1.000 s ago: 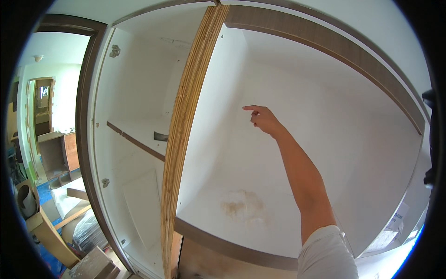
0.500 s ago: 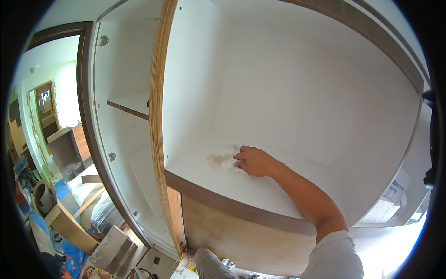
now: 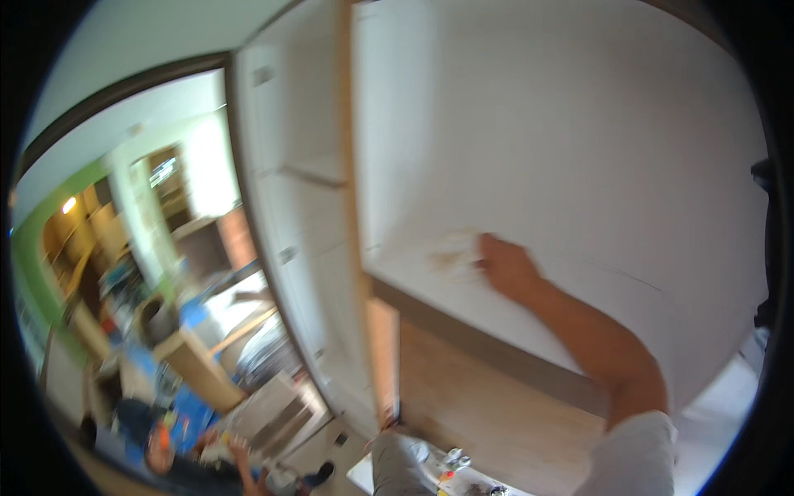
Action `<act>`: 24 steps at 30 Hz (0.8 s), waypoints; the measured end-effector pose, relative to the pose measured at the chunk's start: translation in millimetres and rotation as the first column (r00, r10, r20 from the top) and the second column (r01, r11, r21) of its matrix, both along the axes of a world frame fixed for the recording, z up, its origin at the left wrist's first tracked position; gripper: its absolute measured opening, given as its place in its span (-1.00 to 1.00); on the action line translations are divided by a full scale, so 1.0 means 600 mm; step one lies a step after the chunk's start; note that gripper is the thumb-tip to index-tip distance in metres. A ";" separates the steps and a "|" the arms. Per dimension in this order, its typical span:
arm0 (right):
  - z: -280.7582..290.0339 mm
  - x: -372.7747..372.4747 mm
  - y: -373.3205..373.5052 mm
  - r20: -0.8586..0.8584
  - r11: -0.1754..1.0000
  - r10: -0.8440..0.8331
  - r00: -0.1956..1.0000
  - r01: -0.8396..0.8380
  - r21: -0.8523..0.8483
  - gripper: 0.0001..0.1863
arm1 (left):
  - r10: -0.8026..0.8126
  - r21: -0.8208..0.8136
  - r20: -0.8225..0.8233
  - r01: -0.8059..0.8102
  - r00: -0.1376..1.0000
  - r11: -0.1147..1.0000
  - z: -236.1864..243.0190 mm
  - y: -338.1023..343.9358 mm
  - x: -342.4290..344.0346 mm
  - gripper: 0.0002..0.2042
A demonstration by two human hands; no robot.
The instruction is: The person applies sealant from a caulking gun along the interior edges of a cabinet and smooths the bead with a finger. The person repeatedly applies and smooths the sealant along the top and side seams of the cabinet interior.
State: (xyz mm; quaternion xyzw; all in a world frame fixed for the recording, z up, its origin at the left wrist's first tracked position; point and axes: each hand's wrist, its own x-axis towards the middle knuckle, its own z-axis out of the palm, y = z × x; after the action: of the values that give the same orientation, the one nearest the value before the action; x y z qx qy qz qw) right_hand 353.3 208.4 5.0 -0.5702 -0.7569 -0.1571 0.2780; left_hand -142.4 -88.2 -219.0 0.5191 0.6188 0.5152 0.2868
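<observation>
My right hand (image 3: pixel 510 269) reaches in from the lower right and is closed on the edge of a crumpled white rag (image 3: pixel 452 258) with brownish stains. The rag lies on the white floor of an open cabinet (image 3: pixel 538 326), toward its left front corner. Motion blur hides the exact grip of the fingers. A brown strip (image 3: pixel 488 343) edges the cabinet's front. My left hand is out of view.
Left of the cabinet stand a raw wood edge (image 3: pixel 351 149) and a tall white unit with hinges (image 3: pixel 287 255). Through a dark door frame (image 3: pixel 237 157), another person (image 3: pixel 161 446) is low among boards and wooden boxes (image 3: pixel 198 368). Small items lie on a white surface (image 3: pixel 451 475) below.
The view has swung left, so the cabinet, rag and my arm sit further right in the picture. More of the other person shows. My right hand stays at the rag.
</observation>
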 end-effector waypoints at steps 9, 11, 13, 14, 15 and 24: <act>-0.002 -0.005 0.007 0.096 0.994 0.095 0.991 -0.099 0.037 -0.83 | -0.136 -0.043 -0.017 0.135 0.991 0.990 0.005 -0.079 0.013 -0.53; -0.002 -0.001 0.013 0.076 0.990 0.130 0.989 -0.133 0.035 -0.88 | -0.144 -0.076 0.019 0.145 0.989 0.986 0.011 -0.090 0.008 -0.51; -0.006 0.003 0.018 0.110 0.990 0.122 0.986 -0.129 0.055 -0.91 | -0.154 -0.132 0.066 0.162 0.986 0.978 0.009 -0.104 0.005 -0.46; -0.008 0.005 0.022 0.154 0.990 0.107 0.982 -0.120 0.078 -0.92 | -0.146 -0.130 0.059 0.153 0.987 0.980 0.005 -0.106 0.007 -0.48; -0.009 0.006 0.023 0.200 0.988 0.090 0.976 -0.112 0.103 -0.93 | -0.159 -0.127 0.072 0.167 0.985 0.978 0.001 -0.109 0.008 -0.48; -0.013 0.010 0.025 0.137 0.993 0.076 0.988 -0.088 0.078 -0.87 | -0.296 -0.119 0.077 0.304 0.952 0.945 -0.018 -0.115 0.010 -0.48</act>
State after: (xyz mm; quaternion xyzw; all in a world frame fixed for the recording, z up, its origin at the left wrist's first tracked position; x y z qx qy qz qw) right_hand 359.3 223.2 -3.0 -0.5146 -0.7894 -0.2149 0.2566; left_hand -136.6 -157.4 -229.6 0.5724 0.5561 0.4390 0.4127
